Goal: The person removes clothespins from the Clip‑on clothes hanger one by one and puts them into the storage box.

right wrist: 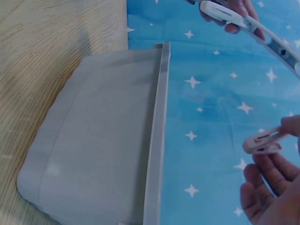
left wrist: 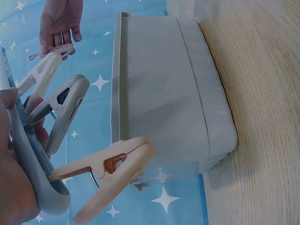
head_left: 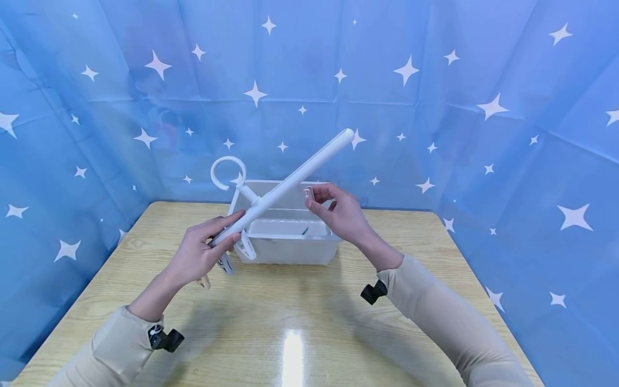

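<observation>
My left hand [head_left: 193,255] grips the lower end of a white clip hanger [head_left: 300,173], a straight bar tilted up to the right with an open hook ring [head_left: 244,171]. Three clips hang along the held end: a white clip [head_left: 247,246], a grey clip [left wrist: 70,110] and a peach clip [left wrist: 129,161]. In my right hand [head_left: 344,215], thumb and fingers pinch a loose pale pink clip [right wrist: 262,142], apart from the bar. The far part of the bar shows no clips.
A white plastic bin [head_left: 290,251] stands on the wooden table [head_left: 271,312] behind and below the hands, with a small dark green item [head_left: 305,231] inside. A blue curtain [head_left: 309,54] with white stars surrounds the table's back and sides.
</observation>
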A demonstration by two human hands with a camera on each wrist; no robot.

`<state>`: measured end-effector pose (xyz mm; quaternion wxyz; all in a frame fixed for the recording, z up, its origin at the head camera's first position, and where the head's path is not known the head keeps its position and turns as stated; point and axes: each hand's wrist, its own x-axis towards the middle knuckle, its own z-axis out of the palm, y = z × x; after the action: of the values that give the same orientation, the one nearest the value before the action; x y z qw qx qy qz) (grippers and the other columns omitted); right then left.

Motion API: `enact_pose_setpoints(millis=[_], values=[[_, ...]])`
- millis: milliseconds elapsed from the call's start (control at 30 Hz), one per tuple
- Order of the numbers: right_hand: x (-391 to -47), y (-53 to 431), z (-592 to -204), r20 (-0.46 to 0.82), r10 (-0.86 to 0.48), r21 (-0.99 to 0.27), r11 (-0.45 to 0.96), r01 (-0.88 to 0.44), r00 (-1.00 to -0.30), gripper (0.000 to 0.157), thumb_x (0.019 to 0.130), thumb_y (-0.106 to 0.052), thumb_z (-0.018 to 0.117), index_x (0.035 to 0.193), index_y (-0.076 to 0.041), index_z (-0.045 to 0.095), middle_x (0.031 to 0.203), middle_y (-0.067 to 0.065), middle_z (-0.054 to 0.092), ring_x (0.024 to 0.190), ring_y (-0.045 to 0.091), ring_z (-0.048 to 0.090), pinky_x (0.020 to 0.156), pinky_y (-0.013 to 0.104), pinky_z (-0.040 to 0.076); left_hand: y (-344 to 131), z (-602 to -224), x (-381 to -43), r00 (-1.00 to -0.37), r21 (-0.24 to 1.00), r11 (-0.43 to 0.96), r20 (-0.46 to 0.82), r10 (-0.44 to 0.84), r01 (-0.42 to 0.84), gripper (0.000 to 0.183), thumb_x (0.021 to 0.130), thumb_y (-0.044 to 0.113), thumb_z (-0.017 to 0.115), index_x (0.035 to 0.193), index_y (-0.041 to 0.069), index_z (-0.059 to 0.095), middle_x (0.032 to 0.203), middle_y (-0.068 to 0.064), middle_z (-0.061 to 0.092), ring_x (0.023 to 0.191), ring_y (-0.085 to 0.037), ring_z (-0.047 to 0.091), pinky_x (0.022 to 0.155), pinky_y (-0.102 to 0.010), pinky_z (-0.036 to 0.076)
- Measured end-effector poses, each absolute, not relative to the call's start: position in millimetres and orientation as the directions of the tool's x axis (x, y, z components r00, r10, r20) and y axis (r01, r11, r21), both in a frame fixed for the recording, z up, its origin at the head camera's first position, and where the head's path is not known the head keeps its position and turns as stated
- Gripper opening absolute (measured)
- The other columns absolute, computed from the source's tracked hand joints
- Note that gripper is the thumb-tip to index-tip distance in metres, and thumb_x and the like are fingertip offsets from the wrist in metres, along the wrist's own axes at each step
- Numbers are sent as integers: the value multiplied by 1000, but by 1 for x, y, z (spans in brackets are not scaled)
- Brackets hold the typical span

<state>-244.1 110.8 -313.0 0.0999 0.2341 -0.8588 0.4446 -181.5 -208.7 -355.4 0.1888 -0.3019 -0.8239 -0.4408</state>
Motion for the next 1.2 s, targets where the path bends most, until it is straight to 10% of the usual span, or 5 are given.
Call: enact_pose_setpoints(millis=[1200], values=[[-255, 121, -323, 307, -274, -740, 535, -409, -912, 35, 97, -38, 66, 126, -20, 64, 107, -1, 67, 94, 17, 63, 80, 36, 51, -207, -355, -181, -737, 616, 405, 588, 333, 675, 49, 95, 4, 66, 141, 17, 59, 88, -3, 66, 66, -12, 59, 53, -26, 48]])
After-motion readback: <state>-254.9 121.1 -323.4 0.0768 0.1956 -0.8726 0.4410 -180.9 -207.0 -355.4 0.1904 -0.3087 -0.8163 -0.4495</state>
